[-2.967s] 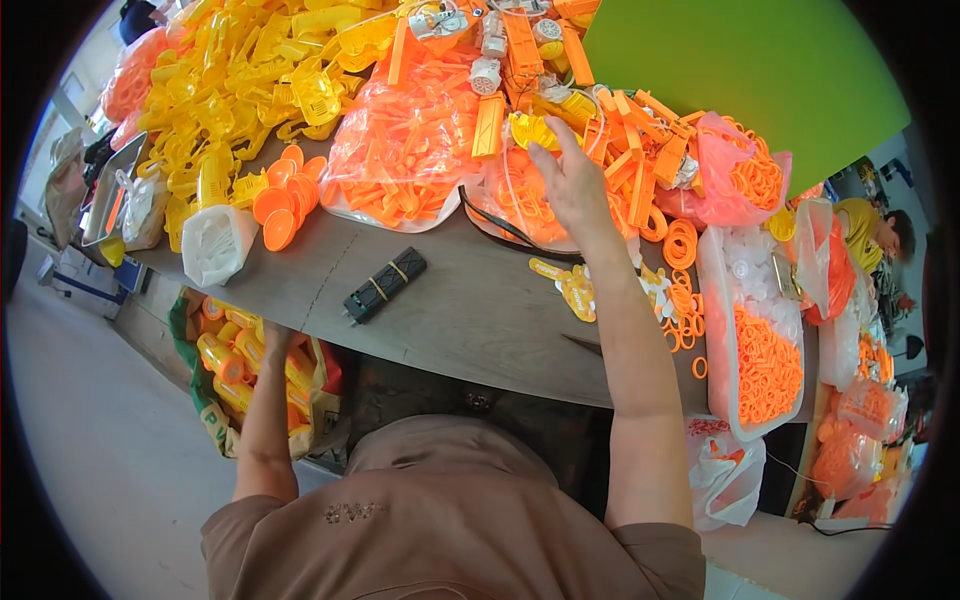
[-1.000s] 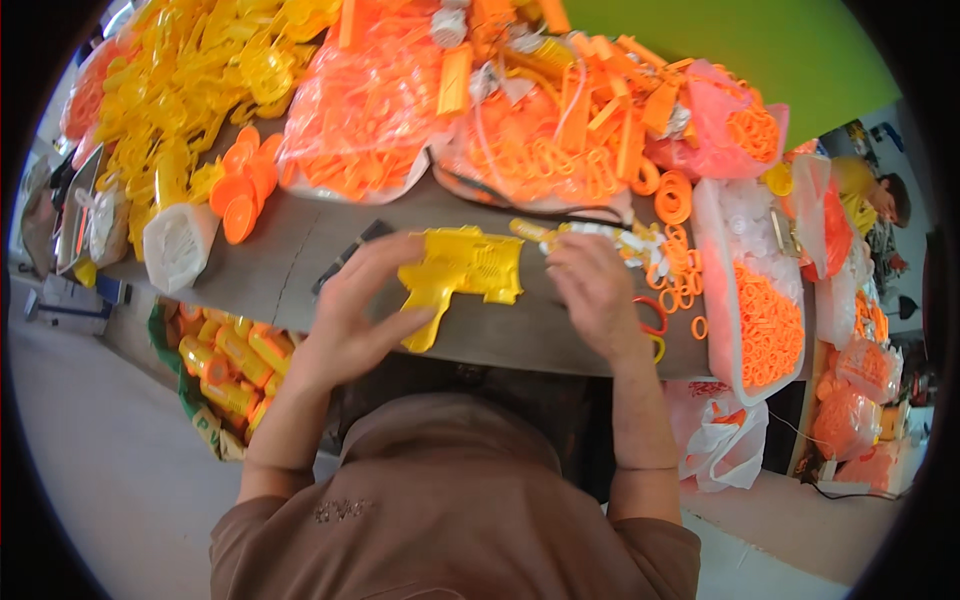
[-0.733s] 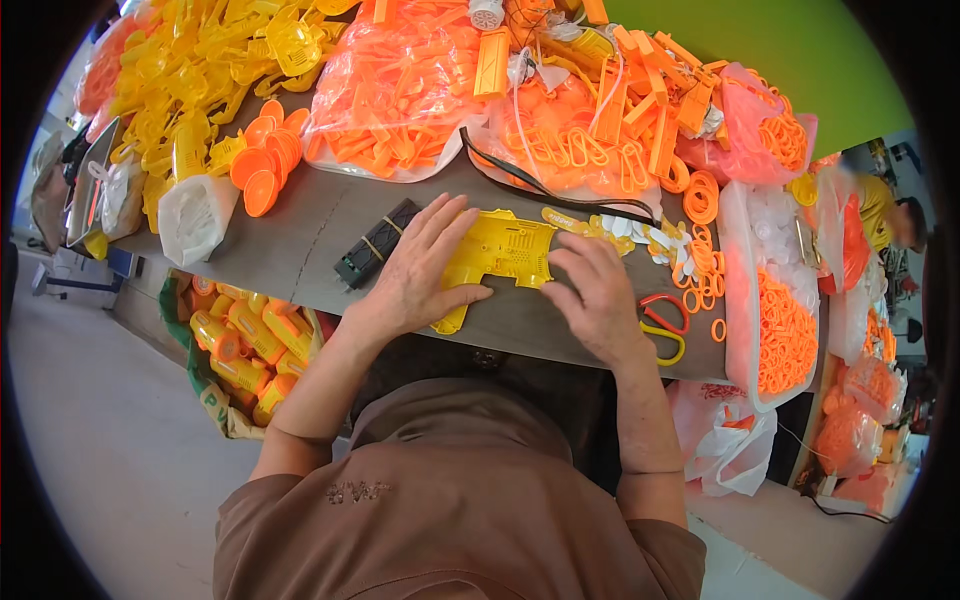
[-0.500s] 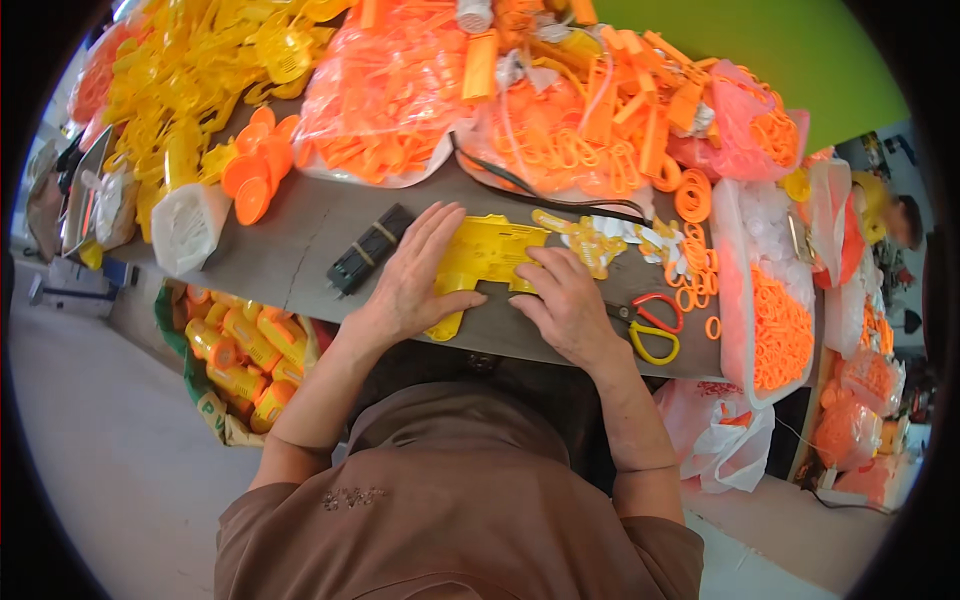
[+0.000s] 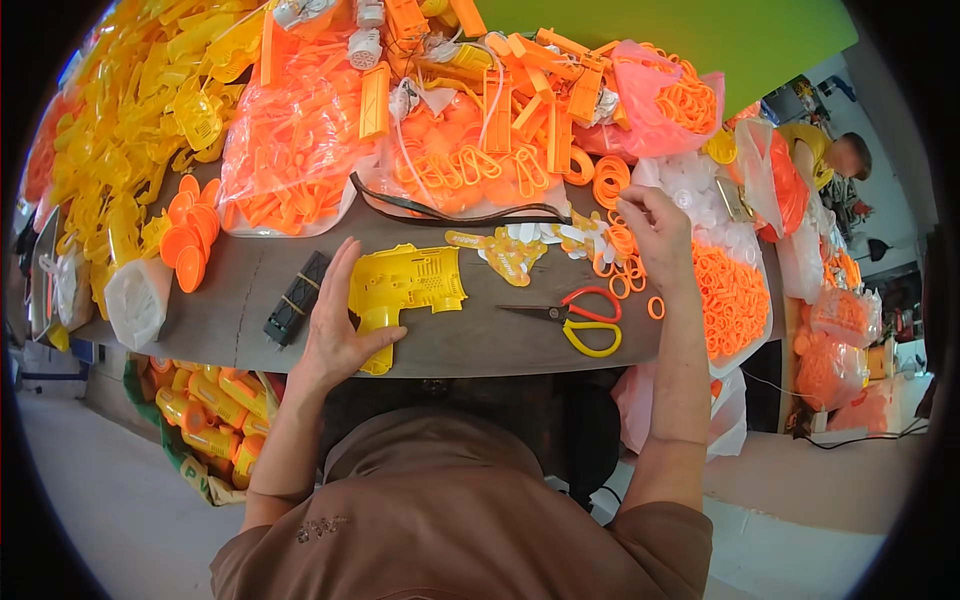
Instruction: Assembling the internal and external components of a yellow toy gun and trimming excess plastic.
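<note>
A yellow plastic half shell (image 5: 405, 277), shaped like a hair dryer with a short handle, lies hollow side up on the grey table. My left hand (image 5: 338, 325) rests against its left edge, fingers stretched out and the thumb across the handle. Over the loose orange rings (image 5: 625, 270) on the right is my right hand (image 5: 658, 235), raised with fingers curled together; whether anything is between the fingertips cannot be made out. Scissors (image 5: 590, 322) with one red and one yellow handle loop lie between the shell and my right forearm.
A black block with bands (image 5: 297, 298) lies left of my left hand. Yellow-and-clear sticker pieces (image 5: 510, 255) and a black strap (image 5: 450, 213) lie beyond the shell. Bags of orange parts (image 5: 290, 150) line the back. A tub of small rings (image 5: 730, 300) stands right.
My right hand has left the shell and moved right, up to the orange rings, uncovering the scissors. My left hand stays at the shell. The whole view has shifted.
</note>
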A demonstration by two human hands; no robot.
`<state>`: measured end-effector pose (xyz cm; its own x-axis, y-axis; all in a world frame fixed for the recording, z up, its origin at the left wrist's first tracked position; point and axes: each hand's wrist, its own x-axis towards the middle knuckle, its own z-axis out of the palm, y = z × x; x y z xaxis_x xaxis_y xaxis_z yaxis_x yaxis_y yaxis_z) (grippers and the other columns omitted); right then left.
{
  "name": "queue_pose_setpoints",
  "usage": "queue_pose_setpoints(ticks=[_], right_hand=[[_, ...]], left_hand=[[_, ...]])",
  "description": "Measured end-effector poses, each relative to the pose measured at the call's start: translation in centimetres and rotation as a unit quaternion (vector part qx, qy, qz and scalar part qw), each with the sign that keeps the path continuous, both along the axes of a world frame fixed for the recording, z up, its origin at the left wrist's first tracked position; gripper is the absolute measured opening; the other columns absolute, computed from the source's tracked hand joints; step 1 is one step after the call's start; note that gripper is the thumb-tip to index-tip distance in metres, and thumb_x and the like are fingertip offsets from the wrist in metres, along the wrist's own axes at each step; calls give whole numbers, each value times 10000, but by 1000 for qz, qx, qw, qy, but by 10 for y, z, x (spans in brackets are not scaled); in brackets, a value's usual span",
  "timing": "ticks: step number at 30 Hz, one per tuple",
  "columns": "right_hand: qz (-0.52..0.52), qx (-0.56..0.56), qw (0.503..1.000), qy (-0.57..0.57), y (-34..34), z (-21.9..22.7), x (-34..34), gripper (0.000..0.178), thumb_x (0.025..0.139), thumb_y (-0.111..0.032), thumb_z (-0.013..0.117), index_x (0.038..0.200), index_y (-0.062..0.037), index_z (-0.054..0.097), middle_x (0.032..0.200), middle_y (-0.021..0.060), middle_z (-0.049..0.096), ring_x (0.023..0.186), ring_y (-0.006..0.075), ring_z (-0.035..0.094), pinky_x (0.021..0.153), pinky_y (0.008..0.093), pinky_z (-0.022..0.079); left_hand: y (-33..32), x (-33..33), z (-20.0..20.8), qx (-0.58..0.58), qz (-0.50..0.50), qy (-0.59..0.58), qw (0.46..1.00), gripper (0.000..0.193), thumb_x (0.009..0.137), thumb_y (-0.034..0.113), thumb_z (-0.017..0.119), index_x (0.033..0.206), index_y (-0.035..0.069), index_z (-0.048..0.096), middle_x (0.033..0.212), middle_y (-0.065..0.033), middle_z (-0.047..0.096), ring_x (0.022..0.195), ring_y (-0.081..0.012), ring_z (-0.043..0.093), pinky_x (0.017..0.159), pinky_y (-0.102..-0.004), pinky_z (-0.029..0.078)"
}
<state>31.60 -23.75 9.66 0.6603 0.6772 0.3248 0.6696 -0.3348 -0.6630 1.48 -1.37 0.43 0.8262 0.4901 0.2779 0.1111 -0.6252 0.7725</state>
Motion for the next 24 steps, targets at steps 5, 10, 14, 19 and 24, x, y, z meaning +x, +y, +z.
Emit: queue_pose_setpoints(ticks=[5,10,14,19,24], right_hand=[[-24,-42,999,-21,1,6,13,176,855,-123,626,954,23,615,831,58,626,740,123,562,698,264,460],[-12,-74,995,-58,4,10,15,174,858,-132,618,939,21,610,778,69,621,698,136,560,679,265,456],[23,-78,997,-1,13,8,-4,162,858,-129,618,933,14,608,777,70,607,684,135,550,643,266,446],[132,-123,983,-36,36,-4,-26,156,841,-115,623,925,15,600,771,84,582,665,165,552,603,291,434],[163,-117,976,-83,58,-15,-20,180,834,-131,619,929,22,599,776,98,595,678,190,579,615,309,446]], left_hand=[[-2,0,0,2,-1,27,1000,1012,613,156,835,1425,9,250,1456,-213,291,1351,-347,299,1101,-402,289],[-1,-1,-2,17,2,18,1000,1015,617,159,834,1426,1,242,1451,-221,295,1346,-352,306,1099,-402,291],[0,0,-3,17,8,10,1000,1015,621,171,836,1425,-2,242,1449,-225,295,1342,-359,310,1095,-405,297],[0,1,-4,26,-1,11,1000,1022,630,196,838,1424,-9,228,1448,-232,293,1332,-369,322,1091,-410,306],[0,0,-5,36,-4,-1,999,1029,630,219,841,1422,-12,226,1443,-240,292,1327,-381,324,1082,-413,318]])
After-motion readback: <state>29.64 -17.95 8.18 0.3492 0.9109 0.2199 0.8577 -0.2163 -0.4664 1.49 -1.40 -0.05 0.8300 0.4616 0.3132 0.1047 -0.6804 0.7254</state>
